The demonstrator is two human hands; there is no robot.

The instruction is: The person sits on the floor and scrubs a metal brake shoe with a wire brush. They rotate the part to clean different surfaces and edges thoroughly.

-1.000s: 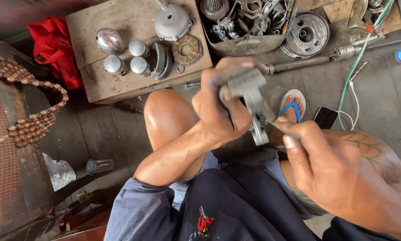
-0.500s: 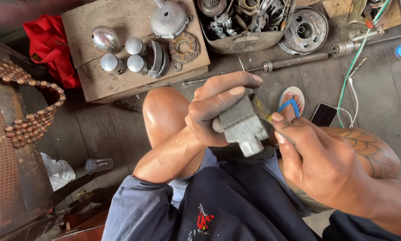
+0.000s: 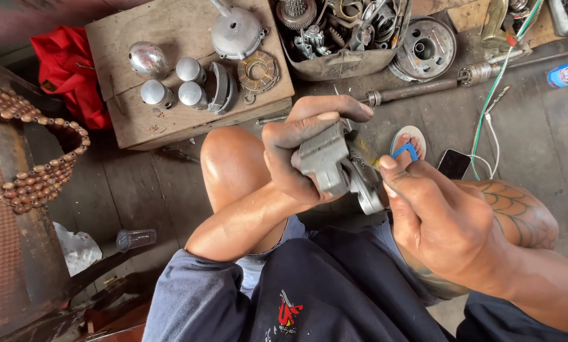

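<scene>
gripping grey metal part [image 3: 334, 166], left hand [image 3: 303, 152], right hand [image 3: 445, 221] touching

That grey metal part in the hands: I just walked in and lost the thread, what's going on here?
A seated person grips a grey metal part in the left hand, held above the knees. The right hand pinches a thin tool with a yellowish tip against the part's side. Behind, a wooden board carries shiny metal caps and a round cover, beside a tray of engine parts. A phone lies on the floor.
</scene>
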